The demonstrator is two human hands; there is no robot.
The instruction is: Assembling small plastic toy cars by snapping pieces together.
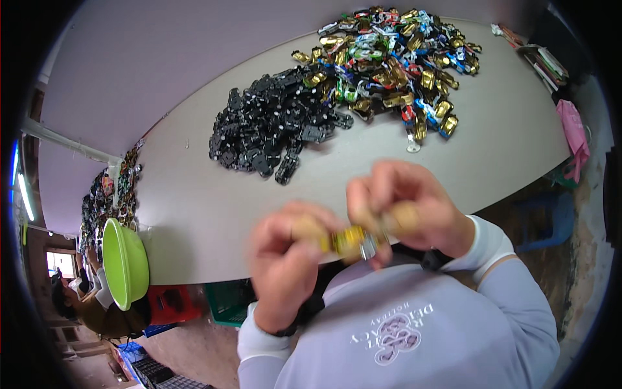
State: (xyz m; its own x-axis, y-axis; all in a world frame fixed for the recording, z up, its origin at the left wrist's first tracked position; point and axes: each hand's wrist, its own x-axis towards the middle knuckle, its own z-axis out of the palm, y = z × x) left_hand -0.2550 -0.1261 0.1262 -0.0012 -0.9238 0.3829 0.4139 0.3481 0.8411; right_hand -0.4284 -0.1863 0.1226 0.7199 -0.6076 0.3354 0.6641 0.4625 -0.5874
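In front of my chest, over the near table edge, both hands are closed on a small shiny gold toy car [350,240] with a silvery part at its right end. My left hand [283,256] grips its left end and my right hand [411,207] pinches at the other end. Motion blurs the fingers, some of which have tan wraps. Beyond them lies a heap of black toy car chassis [269,126]. Behind it to the right spreads a larger heap of toy car bodies [395,71] in gold, blue, red, green and white.
At the table's left edge stands a lime green basin [126,262]. Another person [97,305] sits farther left by more piled toy parts [107,194]. A red stool [175,303] and green crate [227,303] are below the table. A pink bag [573,139] hangs at right above a blue stool [547,220].
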